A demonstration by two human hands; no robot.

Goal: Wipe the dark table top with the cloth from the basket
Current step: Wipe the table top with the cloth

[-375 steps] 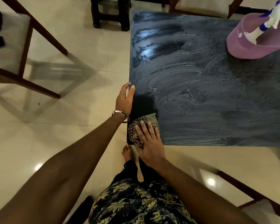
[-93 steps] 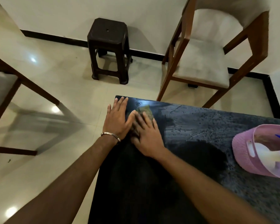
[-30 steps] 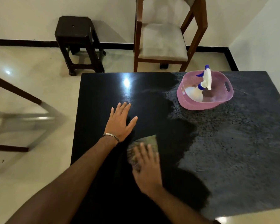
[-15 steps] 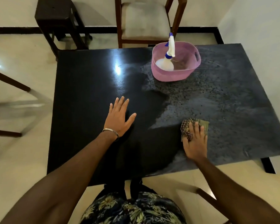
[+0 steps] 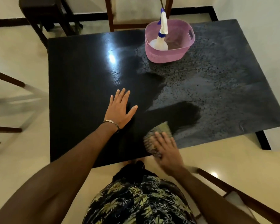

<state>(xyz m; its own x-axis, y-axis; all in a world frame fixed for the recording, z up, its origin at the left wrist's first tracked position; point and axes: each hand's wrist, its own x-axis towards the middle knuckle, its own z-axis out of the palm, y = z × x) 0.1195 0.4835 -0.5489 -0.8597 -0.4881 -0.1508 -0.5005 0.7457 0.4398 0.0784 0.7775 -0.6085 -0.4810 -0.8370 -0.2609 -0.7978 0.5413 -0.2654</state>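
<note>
The dark table top [image 5: 81, 81] is glossy black on its left half and dull grey with foam on its right half. My right hand [image 5: 167, 151] presses flat on the checked cloth [image 5: 152, 139] at the table's near edge, blurred by motion. A black wiped streak runs from the cloth toward the right. My left hand [image 5: 120, 109] lies flat on the wiped part, fingers spread, holding nothing. The pink basket [image 5: 158, 56] stands at the far side with a white spray bottle [image 5: 162, 34] in it.
A wooden chair [image 5: 118, 15] and a dark stool [image 5: 40, 12] stand beyond the far edge. Another chair frame [image 5: 242, 198] is at the lower right, and chair legs [image 5: 6, 81] at the left. A white wall is right of the table.
My right hand has dragged the cloth left and back toward the near edge, leaving a black wiped streak. My left hand has stayed in place.
</note>
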